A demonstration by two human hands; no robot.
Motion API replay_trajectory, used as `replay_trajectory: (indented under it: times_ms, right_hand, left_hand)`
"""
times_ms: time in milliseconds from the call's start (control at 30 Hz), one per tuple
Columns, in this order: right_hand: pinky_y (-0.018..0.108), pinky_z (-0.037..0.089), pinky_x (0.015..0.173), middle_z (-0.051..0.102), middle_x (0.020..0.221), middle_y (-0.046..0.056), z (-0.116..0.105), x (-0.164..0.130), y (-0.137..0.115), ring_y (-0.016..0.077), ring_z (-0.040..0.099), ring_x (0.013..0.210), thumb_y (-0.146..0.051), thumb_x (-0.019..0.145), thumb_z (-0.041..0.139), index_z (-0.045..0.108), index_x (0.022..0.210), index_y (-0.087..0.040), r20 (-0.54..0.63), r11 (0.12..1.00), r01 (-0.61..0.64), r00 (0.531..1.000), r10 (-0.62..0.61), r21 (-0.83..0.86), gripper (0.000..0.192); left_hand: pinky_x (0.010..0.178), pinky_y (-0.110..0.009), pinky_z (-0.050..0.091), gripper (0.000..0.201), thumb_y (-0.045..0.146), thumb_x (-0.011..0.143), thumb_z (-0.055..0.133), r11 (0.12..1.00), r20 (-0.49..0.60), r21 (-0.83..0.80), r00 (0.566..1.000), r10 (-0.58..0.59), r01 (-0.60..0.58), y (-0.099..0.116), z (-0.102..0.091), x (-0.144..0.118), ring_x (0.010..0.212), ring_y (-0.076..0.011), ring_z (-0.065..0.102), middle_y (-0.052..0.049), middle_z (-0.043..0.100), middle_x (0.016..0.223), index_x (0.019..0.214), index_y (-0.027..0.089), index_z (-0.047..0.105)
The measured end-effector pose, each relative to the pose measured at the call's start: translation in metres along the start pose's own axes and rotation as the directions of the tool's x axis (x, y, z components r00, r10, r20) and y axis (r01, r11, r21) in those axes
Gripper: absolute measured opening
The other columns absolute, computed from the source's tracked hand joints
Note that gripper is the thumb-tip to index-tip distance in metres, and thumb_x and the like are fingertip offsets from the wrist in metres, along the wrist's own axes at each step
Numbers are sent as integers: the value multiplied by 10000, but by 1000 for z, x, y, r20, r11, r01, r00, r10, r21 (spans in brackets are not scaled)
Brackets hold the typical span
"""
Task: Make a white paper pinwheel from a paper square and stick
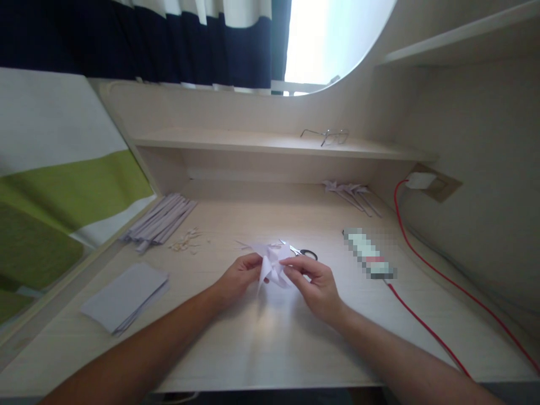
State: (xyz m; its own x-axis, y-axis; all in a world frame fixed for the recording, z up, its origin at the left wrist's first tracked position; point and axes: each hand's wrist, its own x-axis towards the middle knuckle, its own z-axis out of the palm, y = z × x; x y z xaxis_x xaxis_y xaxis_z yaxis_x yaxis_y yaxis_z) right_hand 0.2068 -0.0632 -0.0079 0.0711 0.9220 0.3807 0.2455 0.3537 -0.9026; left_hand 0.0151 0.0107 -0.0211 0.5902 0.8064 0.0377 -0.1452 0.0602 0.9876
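Observation:
A white paper pinwheel (272, 269) with folded blades is held over the middle of the desk. My left hand (242, 277) grips it from the left, its fingers partly behind the paper. From the right, my right hand (314, 284) pinches near the pinwheel's centre with thumb and index finger; anything small between those fingertips is too fine to make out. Just behind the paper lie scissors (304, 253) with black handles, their blades pointing left. Thin pale strips (241, 244) rest partly hidden behind the pinwheel.
Rolled paper sticks (162, 219) are piled at left, near small pale twisted pieces (185, 242) and a stack of white paper (126, 295). Finished pinwheels (348, 194) lie at back right. A blurred phone (369, 253) trails a red cable (426, 327). Glasses (327, 136) sit on the shelf (236, 139).

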Motion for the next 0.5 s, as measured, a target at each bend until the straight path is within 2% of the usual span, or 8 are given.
replay_trajectory:
  times_ms: [100,233,333,500]
  right_hand:
    - [277,406,585,602,713,2,-2,0,0,146,507,632,-322,902,688,766,1002,-199,-97,1000,-13,995,14,11,176]
    - [270,380,568,542,678,-17,-6,3,0,136,460,606,-329,907,680,741,961,-190,-138,1000,-6,990,8,13,160]
    - [278,398,588,591,711,1,-8,2,-1,145,488,630,-329,917,669,740,940,-195,-127,1000,7,992,-9,-11,154]
    - [303,455,625,659,764,41,-6,-2,7,184,574,691,-344,931,647,736,947,-196,-29,996,38,999,-40,-85,173]
  left_hand:
    - [705,-278,463,349,472,766,791,1000,-26,24,1000,8,-7,-2,-3,2,679,-157,579,-29,653,694,740,129,732]
    - [706,-290,472,347,468,765,781,998,-43,52,998,34,-31,9,-14,2,664,-161,588,-39,661,677,705,131,727]
    - [693,-295,470,344,460,730,811,993,-56,98,996,73,-67,29,-34,1,677,-184,606,-55,674,648,688,126,740]
    - [755,-305,467,335,439,731,819,961,-102,219,976,192,-167,56,-66,-5,798,-214,628,-80,726,828,860,132,781]
